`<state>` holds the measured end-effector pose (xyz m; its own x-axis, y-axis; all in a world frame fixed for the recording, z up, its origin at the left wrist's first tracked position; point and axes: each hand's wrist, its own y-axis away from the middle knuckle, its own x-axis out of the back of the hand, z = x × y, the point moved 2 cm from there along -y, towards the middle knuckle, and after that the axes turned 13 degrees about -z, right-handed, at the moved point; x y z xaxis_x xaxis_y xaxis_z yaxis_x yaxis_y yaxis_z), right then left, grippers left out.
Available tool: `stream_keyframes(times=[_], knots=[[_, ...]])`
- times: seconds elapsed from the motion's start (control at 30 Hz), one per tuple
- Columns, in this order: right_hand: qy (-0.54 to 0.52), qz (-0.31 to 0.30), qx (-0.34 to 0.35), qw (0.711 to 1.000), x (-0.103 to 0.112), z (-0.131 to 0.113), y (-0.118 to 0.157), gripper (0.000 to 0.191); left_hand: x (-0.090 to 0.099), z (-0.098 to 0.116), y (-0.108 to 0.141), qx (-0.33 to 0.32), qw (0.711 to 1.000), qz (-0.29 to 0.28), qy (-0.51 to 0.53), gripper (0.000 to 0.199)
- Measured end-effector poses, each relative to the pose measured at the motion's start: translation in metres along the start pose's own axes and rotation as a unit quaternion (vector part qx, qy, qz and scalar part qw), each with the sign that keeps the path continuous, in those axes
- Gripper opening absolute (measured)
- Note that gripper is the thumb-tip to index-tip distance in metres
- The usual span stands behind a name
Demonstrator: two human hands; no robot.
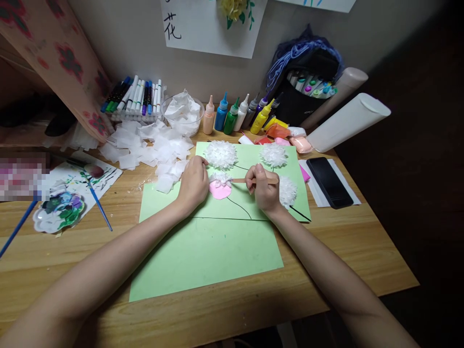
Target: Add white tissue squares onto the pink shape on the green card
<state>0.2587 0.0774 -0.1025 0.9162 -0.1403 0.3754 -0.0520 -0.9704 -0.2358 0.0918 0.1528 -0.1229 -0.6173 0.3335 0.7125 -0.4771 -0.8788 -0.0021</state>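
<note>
A flat wooden craft stick (238,181) is gripped in my right hand (264,191), lying almost level. Its left end touches the ruffled white tissue paper (221,179) along the top of a pink round patch (220,191). My left hand (194,182) rests at the patch's left side with fingers curled; what they hold, if anything, is hidden. The patch sits on a light green card (217,211), where a thin drawn stem curves away from it. Three fluffy white tissue flowers (221,154) are on the same card, above and to the right.
Loose white tissue squares (152,147) spread left of the card, near a clear bowl (198,123) of tissue. Paint bottles (230,118) and markers (139,96) line the wall. A phone (329,182) lies right; a paint palette (60,210) and brushes (97,200) lie left.
</note>
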Motion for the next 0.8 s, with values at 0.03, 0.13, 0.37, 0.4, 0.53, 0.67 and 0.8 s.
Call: stream_keyframes(times=[0.03,0.13,0.37,0.4,0.53,0.67,0.8], knots=[[0.000,-0.003,-0.002,1.000,-0.001,0.001,0.000,0.057,0.000,0.000,0.000,-0.001,1.000,0.001,0.000,0.015],[-0.008,-0.010,-0.001,1.000,-0.003,0.001,-0.001,0.056,-0.001,-0.001,0.000,-0.001,1.000,0.004,0.000,0.015],[-0.013,-0.009,0.013,1.000,-0.006,0.002,0.000,0.055,0.001,0.000,0.000,0.006,1.000,-0.003,0.002,0.015],[-0.010,-0.010,0.012,1.000,-0.006,0.002,0.000,0.055,0.001,0.001,0.000,0.006,1.000,-0.003,0.001,0.015],[0.004,-0.009,0.005,1.000,-0.009,0.002,0.000,0.056,0.000,0.000,0.000,0.000,1.000,0.002,-0.004,0.015],[0.002,-0.013,0.006,1.000,-0.011,0.001,-0.001,0.056,0.000,0.001,0.000,-0.001,1.000,0.003,-0.005,0.016],[-0.007,-0.025,-0.005,1.000,-0.012,-0.002,-0.009,0.057,0.000,0.001,0.000,0.002,1.000,0.002,-0.006,0.016]])
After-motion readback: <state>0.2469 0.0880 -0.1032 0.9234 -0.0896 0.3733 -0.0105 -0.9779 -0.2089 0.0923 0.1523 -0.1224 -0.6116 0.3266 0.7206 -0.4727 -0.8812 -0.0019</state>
